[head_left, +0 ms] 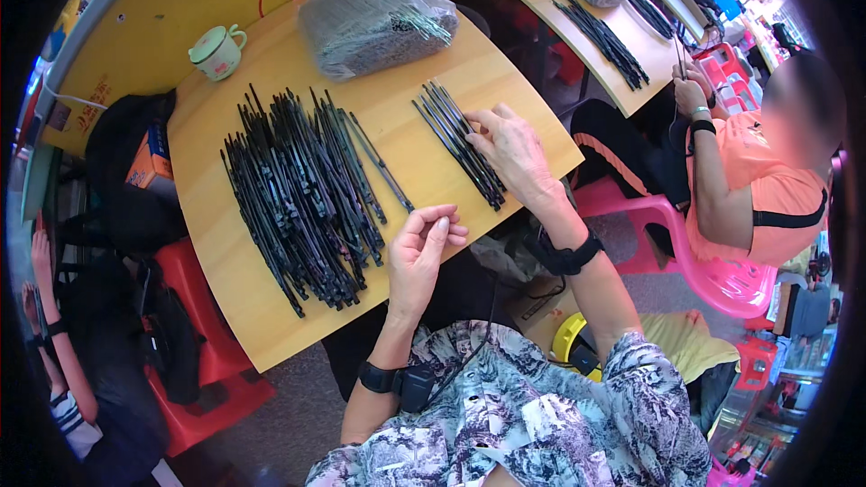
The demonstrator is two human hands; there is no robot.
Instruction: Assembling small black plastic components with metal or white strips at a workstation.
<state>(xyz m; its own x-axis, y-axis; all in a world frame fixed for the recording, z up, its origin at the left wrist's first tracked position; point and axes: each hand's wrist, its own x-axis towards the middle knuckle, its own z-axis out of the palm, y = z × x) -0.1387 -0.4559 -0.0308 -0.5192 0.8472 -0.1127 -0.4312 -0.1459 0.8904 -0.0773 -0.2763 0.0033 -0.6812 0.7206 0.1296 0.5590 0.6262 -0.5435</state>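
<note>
Lay heaped at left on the wooden counter (271, 325): a large pile of black strips (302, 194), too many to count. Hovered at the near edge, left hand (422, 252), fingers curled narrow, apparently pinching nothing visible. Rested flat and open at right, right hand (516, 151), on a small bundle of strips (456, 140), roughly ten. Risked nudging that bundle off the near edge. Stood far: one cup (216, 51), one bagged batch (374, 20).

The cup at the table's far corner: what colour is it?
Pale green cup, seen in the head view.
</note>
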